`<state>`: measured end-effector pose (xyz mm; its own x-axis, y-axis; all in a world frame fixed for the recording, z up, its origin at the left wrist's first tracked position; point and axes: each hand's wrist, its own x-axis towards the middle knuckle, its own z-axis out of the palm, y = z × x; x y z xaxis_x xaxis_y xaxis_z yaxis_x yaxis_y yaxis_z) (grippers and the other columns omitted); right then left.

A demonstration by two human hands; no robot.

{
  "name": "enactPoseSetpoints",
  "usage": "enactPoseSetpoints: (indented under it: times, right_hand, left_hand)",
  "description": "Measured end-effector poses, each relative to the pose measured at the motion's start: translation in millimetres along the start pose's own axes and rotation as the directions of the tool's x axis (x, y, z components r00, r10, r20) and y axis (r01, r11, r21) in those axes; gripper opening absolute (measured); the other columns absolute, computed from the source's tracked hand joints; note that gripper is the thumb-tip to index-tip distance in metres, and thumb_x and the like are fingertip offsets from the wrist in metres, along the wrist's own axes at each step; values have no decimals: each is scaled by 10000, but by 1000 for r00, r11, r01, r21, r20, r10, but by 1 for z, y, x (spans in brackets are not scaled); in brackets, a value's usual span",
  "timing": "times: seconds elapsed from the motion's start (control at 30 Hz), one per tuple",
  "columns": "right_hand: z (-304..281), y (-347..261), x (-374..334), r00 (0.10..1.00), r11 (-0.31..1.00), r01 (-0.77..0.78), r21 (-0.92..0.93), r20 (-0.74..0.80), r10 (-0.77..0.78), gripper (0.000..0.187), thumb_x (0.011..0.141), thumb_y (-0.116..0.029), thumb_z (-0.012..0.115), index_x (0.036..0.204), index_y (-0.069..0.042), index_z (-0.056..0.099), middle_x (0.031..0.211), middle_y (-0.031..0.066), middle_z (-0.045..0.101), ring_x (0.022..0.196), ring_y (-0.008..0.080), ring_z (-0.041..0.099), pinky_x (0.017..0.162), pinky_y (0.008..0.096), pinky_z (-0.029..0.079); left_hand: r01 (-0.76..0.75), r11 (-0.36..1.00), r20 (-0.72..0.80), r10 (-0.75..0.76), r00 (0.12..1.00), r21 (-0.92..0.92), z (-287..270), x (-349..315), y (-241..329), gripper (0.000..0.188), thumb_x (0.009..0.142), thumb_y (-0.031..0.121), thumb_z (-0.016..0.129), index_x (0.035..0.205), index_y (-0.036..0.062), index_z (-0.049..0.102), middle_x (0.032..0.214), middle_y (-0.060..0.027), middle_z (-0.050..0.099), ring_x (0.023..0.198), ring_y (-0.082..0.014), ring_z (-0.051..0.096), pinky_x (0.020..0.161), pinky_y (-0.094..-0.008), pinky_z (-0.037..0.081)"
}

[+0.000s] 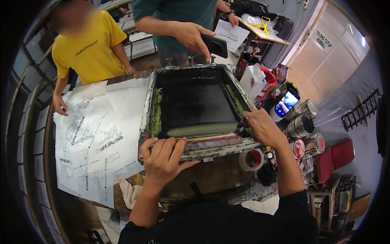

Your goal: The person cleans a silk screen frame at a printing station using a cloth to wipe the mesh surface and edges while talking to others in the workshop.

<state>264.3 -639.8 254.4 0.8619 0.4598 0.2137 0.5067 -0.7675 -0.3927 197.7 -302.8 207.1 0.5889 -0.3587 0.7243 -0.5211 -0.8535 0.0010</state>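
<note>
I have the left hand (164,156) at the near left corner of the screen frame (147,106), which lies in front of me over the table (174,183). Its grip is closed over the near edge, fingers on top, thumb along the front, fingertips at the left end of a reddish bar (215,141) lying along that edge. The right hand (262,126) sits at the frame's near right corner, its fingers curled and stained dark; I cannot tell whether its grip is clamped on anything.

My tightest side is the right: a tape roll (244,163) sits just beside the near right corner, with cans (310,107), a lit phone (286,103) and a white jug (252,81) crowding further out. Past the far edge, a co-worker's hand (189,36) holds a dark phone (215,46). A broad paper sheet (126,101) runs along the left edge.

I see dark lettering and outline drawings on that sheet, fainter lettering in the dark mesh, one line across a yellow shirt (91,49), and black capitals on the door (325,77).
</note>
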Motion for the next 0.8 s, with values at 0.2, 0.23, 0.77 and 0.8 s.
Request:
enactPoseSetpoints:
  times: [0.2,0.23,0.77,0.8]
  right_hand:
    - [2,6,5,996,998,17,-54,85,-13,330,1008,-262,422,1020,-12,638,914,244,595,940,436,545,860,518,397]
    - [3,6,5,997,998,39,-52,74,-35,335,1008,-260,416,1028,-9,637,923,243,596,948,430,547,866,515,399]
    - [0,-6,27,946,993,98,59,305,-112,409,1022,-248,334,1158,20,610,1184,231,636,1106,401,561,1008,462,406]
    - [-2,-4,26,940,991,132,36,314,-136,407,1018,-247,337,1153,21,611,1196,232,639,1112,402,562,1014,460,404]
  left_hand:
    - [1,1000,10,-1,1000,7,-1,0,-1,641,730,650,803,1032,88,747,954,-37,694,862,-206,629,963,-451,387]
    - [0,1000,9,0,1000,11,-2,-1,-2,642,730,651,803,1031,87,746,952,-38,693,861,-207,628,963,-452,386]
    - [-12,1000,6,11,1000,9,0,0,-2,657,739,675,781,1035,89,747,952,-45,695,856,-207,623,957,-452,387]
    - [-11,1000,7,11,1000,6,0,0,-2,655,739,672,783,1035,89,747,952,-45,695,856,-207,623,956,-451,388]
